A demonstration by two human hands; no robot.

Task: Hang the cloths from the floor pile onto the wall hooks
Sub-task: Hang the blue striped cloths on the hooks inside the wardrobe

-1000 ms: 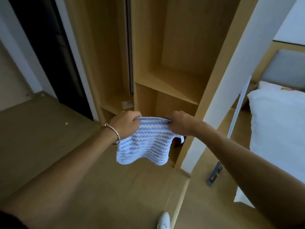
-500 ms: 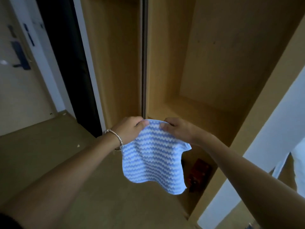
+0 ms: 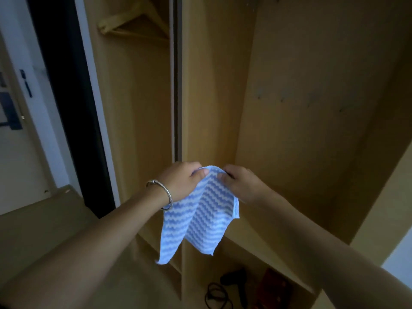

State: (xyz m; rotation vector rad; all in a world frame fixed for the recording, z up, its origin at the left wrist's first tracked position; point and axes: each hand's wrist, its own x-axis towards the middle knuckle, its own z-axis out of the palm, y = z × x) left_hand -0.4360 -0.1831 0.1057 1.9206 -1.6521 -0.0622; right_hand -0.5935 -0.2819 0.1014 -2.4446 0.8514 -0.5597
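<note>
A blue and white zigzag-striped cloth hangs in front of an open wooden wardrobe. My left hand, with a metal bangle on the wrist, pinches the cloth's top edge on the left. My right hand pinches the same edge close beside it, so the cloth folds down the middle. Small dark hooks or pegs dot the wardrobe's back panel above my hands; they are dim and hard to make out. The floor pile is out of view.
A wooden hanger hangs in the left wardrobe section behind a vertical divider. A dark hairdryer with its cord and a reddish object lie on the lower shelf. A dark doorway stands to the left.
My view has tilted upward from the floor toward the wardrobe's upper part. My hands have come closer together on the cloth's top edge, and the cloth now folds down the middle.
</note>
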